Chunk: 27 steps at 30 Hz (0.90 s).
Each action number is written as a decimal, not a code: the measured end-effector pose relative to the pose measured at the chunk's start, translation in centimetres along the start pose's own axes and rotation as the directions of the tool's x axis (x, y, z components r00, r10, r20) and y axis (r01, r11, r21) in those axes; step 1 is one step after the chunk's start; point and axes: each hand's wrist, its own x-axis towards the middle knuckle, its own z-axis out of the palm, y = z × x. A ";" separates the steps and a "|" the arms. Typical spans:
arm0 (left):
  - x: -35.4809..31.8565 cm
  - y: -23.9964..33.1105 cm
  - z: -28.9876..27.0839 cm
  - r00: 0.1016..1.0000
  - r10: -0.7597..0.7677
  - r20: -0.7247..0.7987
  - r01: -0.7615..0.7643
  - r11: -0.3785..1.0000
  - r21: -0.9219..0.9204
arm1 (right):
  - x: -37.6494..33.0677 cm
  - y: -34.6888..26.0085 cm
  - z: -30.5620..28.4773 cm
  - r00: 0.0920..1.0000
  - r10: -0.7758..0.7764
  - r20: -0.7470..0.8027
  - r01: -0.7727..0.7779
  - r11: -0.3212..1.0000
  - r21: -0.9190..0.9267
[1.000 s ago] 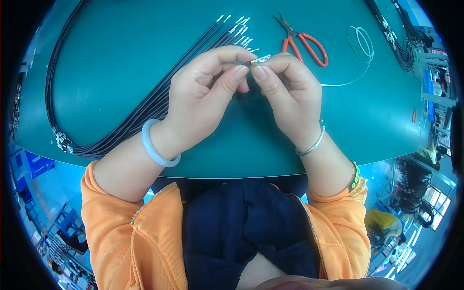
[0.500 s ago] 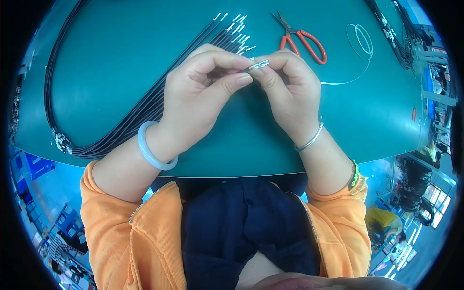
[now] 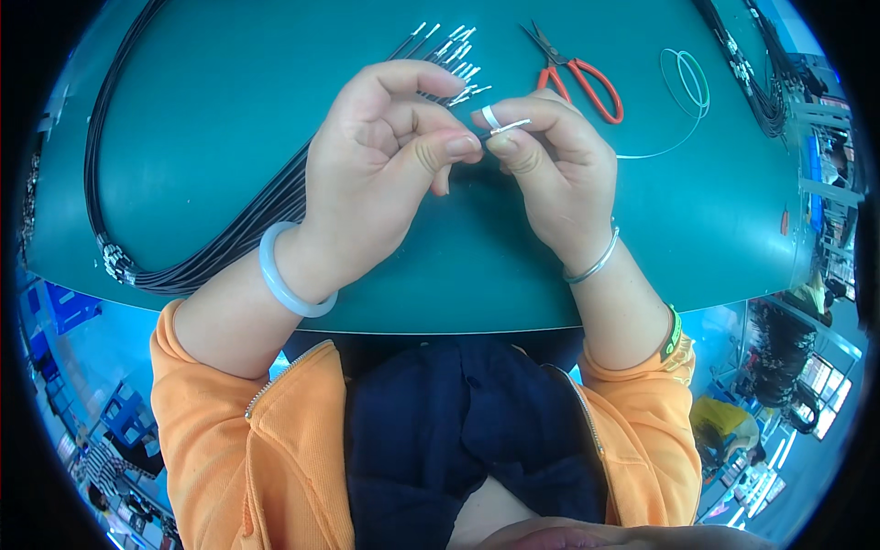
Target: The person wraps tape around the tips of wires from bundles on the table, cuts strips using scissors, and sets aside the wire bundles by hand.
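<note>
A small silver metal terminal on a thin black wire's end is pinched between left hand and right hand, just below the red-handled scissors on the teal worktop. Fingertips are best kept close, the wire held straight.

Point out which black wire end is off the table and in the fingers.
The metal-tipped wire end pinched between left hand and right hand; the other tipped ends lie fanned on the green table.

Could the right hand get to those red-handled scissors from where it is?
Probably yes. The scissors lie in the open on the green table just beyond the right hand, nothing between them, though its fingertips pinch a small metal terminal.
</note>
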 end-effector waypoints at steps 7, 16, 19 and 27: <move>1.4 1.5 -1.2 0.891 -0.360 0.277 0.416 0.891 -0.180 | 0.1 0.2 -0.2 0.998 0.010 0.064 -0.024 0.975 0.221; 0.5 0.5 -0.9 0.928 0.236 0.287 -0.369 0.676 0.638 | 0.1 0.2 0.1 0.997 0.071 0.020 -0.073 0.982 0.175; 0.4 0.4 -0.8 0.935 0.249 0.253 -0.355 0.688 0.633 | 0.1 0.0 0.0 0.999 0.026 0.040 -0.030 0.992 0.120; -0.3 1.2 -0.2 0.980 -0.195 0.047 0.176 0.948 0.264 | 0.0 -0.7 0.5 0.989 0.144 0.034 -0.148 0.953 0.266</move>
